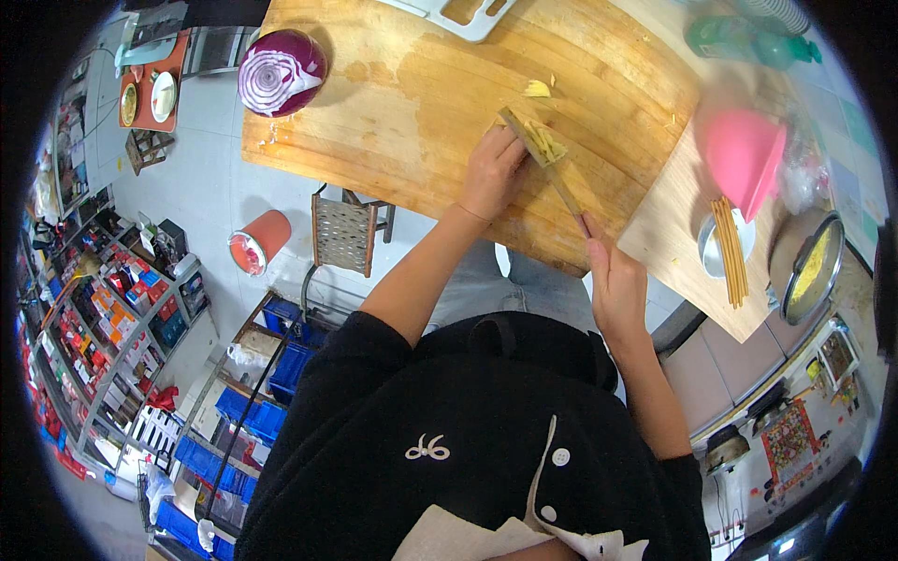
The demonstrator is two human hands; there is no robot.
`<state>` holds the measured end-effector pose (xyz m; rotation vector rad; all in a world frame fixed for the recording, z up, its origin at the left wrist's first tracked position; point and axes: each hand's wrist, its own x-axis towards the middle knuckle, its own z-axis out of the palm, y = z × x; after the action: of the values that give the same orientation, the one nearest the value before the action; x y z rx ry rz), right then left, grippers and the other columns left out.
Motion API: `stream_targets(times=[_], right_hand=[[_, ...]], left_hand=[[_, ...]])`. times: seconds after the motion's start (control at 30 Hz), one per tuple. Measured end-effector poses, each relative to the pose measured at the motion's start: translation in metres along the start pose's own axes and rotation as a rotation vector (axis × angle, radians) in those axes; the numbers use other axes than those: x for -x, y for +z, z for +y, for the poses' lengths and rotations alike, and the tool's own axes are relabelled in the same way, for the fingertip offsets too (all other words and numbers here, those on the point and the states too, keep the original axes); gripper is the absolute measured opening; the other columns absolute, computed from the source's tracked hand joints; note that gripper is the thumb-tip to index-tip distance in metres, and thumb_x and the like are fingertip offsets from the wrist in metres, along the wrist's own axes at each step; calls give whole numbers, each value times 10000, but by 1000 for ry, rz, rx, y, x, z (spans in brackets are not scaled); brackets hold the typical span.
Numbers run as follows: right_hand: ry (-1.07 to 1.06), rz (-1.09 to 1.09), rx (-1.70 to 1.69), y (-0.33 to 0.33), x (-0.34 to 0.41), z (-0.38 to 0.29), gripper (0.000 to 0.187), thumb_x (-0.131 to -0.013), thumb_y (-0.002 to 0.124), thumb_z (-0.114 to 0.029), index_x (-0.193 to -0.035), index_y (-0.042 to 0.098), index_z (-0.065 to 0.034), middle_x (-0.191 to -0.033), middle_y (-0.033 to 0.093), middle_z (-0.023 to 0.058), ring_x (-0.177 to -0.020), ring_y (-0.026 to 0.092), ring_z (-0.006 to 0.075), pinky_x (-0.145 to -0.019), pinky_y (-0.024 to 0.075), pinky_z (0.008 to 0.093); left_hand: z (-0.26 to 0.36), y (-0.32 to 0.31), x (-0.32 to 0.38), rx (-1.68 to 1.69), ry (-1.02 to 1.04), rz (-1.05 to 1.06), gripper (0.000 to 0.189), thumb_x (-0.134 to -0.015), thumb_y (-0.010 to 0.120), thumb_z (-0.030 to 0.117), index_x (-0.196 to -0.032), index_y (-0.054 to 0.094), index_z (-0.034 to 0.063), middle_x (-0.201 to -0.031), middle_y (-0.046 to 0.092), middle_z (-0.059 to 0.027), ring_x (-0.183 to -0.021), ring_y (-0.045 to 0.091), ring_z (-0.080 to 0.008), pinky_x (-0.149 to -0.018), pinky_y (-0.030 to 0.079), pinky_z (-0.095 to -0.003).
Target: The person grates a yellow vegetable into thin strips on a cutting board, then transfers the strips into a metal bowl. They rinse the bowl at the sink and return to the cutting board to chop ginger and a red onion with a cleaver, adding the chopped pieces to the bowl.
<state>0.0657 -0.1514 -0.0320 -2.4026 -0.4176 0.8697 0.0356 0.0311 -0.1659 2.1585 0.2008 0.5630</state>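
Note:
In my right hand (617,284) is the handle of a kitchen knife (539,149), its blade slanting up and left over a large wooden cutting board (407,147). Thin pale-yellow strips, perhaps ginger (551,144), lie against the blade's right side. My left hand (497,172) rests on the board at the blade's left side, fingers bent. What may be under those fingers is hidden. A small yellow cut piece (537,88) lies beyond the blade with a few scraps. At the board's far left sits a cut red onion (283,73), its ringed face showing.
Right of the board are a pink plastic vessel (740,161), wooden chopsticks (731,252) across a bowl (710,242), a green plastic bottle (751,42) and a pan (814,266) with yellow contents. A white plastic item (477,28) lies at the top edge. Below stand a stool (344,235) and red bucket (261,238).

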Motion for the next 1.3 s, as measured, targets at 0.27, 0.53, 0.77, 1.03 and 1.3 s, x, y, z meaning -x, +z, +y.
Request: stream_targets(times=[0.27,0.53,0.77,1.03,1.3], right_hand=[[-7,40,11,7,0,2,398,-948,426,-336,-1181,585,-56,-798,627,225,-674,615,355,-609,474,398],[-103,175,87,27,-14,1,350,-924,488,-300,-1168,597,-74,-733,623,189,-631,607,334,-564,461,402],[29,44,-117,24,-41,-1,404,-945,431,-361,-1171,594,-68,-783,623,215,-656,613,359,-587,470,390],[74,-26,0,5,-1,-4,403,-956,409,-338,-1165,592,-46,-817,615,250,-714,614,380,-629,473,411],[-160,181,57,37,-30,1,402,-977,373,-319,-1164,596,-43,-627,544,172,-538,513,254,-549,422,341]], left_hand=[[0,-4,-3,5,-9,-49,306,-648,638,-27,-948,606,25,-938,586,-110,-814,549,-309,-693,474,-372],[1,-3,-2,4,-24,-14,287,-598,662,-59,-869,613,21,-876,596,-138,-835,583,-343,-691,489,-383],[-1,-4,-2,2,3,-62,250,-629,627,-41,-869,591,16,-864,569,-122,-788,549,-313,-666,467,-379],[-1,-1,-1,-22,-4,-11,170,-661,629,-13,-819,575,20,-824,554,-104,-757,533,-291,-649,453,-365],[-1,-2,-1,-21,-11,-21,174,-657,627,-20,-818,575,19,-829,558,-105,-757,534,-289,-657,458,-365]])
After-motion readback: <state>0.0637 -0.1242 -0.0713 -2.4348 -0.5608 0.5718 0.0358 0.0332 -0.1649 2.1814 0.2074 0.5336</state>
